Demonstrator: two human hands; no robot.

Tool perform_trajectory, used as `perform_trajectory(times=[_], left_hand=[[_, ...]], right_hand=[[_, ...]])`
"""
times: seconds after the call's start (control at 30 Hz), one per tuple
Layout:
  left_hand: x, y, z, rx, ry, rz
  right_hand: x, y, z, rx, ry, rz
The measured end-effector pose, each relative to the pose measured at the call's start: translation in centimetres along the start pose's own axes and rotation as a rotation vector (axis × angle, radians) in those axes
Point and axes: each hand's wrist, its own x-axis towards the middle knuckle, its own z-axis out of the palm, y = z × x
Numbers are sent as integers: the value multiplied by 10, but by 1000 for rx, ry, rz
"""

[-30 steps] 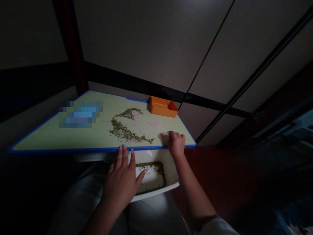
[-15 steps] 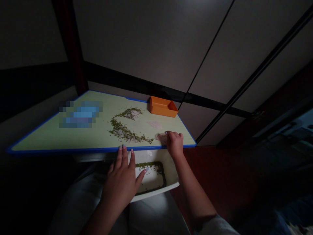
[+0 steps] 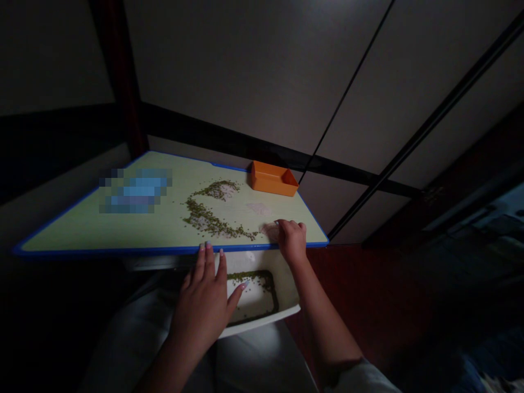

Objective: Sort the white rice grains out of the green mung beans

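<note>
A pale green table [image 3: 123,229] with a blue rim carries a curved trail of small green beans [image 3: 208,215]. My right hand [image 3: 291,239] rests on the tabletop near its front right edge, fingers curled down beside a small pale heap [image 3: 270,230] of grains. My left hand [image 3: 204,303] lies below the table edge with fingers stretched out, steadying a white tray [image 3: 286,295] on my lap. The tray holds scattered green beans [image 3: 248,277] along its dark inner border.
An orange box [image 3: 272,179] stands at the table's far right edge. A pixelated blue patch [image 3: 135,191] sits on the left part of the table. Dark wall panels and a dark frame rise behind; the floor at right is dim red.
My right hand has slid slightly leftward along the tabletop toward the bean trail. The left hand and tray stay put.
</note>
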Motion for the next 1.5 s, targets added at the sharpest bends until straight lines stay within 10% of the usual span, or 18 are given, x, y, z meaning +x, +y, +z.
perform_trajectory(times=[1.5], left_hand=[[0, 0, -3, 12, -17, 2]], right_hand=[[-5, -1, -8, 88, -66, -117]])
